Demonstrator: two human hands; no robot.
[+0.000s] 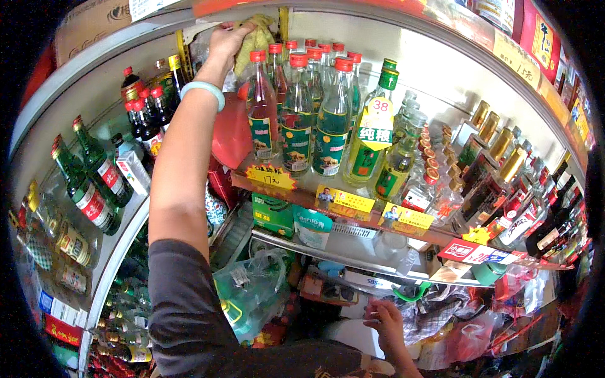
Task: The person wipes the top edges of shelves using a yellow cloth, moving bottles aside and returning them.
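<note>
"What fills the view?"

"A shop shelf (305, 200) curves across, with a pale back wall (378, 34) behind it. Along it, clear red-capped bottles (296, 135) stand upright, packed close together."

"And the cloth?"

"The yellow cloth (253, 53) is up high, by the back of the shelf, behind the leftmost red-capped bottles."

"The hands?"

"The left hand (230, 43) grips the cloth at arm's reach. The right hand (386, 324) hangs low, fingers loosely bent, seemingly empty. A pale green bracelet (211, 89) circles the left arm."

"How far along is the wiping?"

"Apparently under way at that back corner. I can't tell what's been wiped; the surface beneath the bottles probably remains."
</note>
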